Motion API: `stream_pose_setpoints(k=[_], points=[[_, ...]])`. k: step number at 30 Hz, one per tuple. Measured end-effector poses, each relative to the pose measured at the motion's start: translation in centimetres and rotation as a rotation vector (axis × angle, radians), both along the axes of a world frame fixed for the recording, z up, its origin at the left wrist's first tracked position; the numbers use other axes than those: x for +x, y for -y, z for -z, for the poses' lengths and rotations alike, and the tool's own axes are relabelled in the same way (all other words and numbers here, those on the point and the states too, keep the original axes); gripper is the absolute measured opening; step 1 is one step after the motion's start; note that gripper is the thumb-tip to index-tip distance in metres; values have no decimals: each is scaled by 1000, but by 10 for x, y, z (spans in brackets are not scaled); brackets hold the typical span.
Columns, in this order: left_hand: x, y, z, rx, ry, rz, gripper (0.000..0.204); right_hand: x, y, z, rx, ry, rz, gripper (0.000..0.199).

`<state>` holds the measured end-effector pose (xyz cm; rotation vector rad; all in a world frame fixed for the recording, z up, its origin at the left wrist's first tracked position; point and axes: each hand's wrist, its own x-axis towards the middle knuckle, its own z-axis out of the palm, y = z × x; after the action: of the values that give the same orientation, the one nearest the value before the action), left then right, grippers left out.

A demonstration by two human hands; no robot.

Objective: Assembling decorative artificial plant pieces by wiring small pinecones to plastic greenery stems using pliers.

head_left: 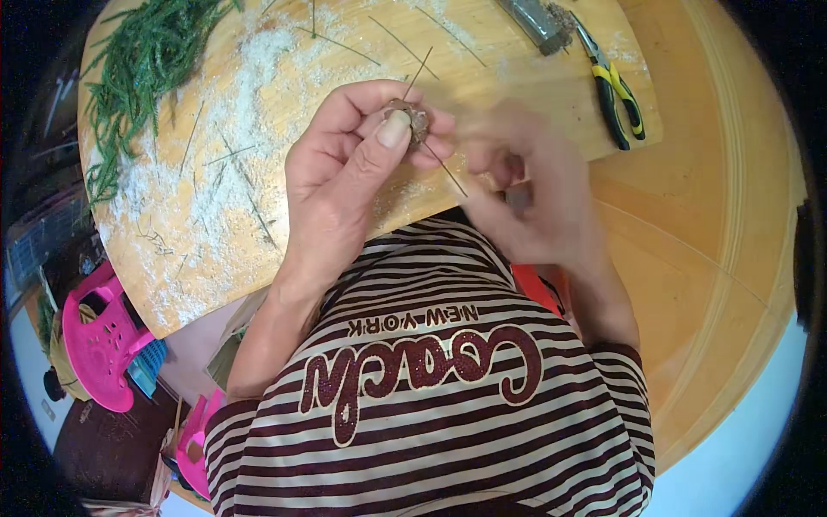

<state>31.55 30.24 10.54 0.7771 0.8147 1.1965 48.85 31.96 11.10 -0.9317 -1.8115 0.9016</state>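
At twelve o'clock our left hand (pixel 340 164) pinches a brown lump (pixel 419 126) on thin wire (pixel 419 73); at two, our right hand (pixel 547 189) curls, blurred; we cannot tell its grip. Green sprigs (pixel 155 65) lie at ten.

Your left hand (pixel 332 177) is up, thumb pressed over bent fingers in a closed pinch. Your right hand (pixel 556 189) is just beside it, blurred, fingers curled. Both forearms (pixel 274 332) angle inward.

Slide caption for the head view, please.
Left hand pinching a brown pinecone-like piece, thin wire jutting either side; right hand blurred nearby.
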Motion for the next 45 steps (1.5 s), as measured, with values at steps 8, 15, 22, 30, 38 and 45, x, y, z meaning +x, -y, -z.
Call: stream_pose_setpoints(k=[8, 15, 22, 30, 38, 45], points=[[-3, 4, 7, 63, -27, -6, 29, -6, -7, 12, 383, -12, -108, 17], [-8, 4, 9, 92, -7, 3, 29, -10, -10, 11, 404, -25, -58, 12], [-12, 5, 9, 182, -148, 14, 28, -16, -7, 6, 392, -31, -22, 12], [-11, 5, 12, 158, -99, 18, 28, -14, 1, 5, 458, 161, 28, 18], [-8, 5, 11, 153, -74, 17, 29, -13, 2, 11, 552, 188, 19, 24], [-6, 6, 10, 96, -21, 17, 30, -12, 2, 12, 535, 169, -8, 26]])
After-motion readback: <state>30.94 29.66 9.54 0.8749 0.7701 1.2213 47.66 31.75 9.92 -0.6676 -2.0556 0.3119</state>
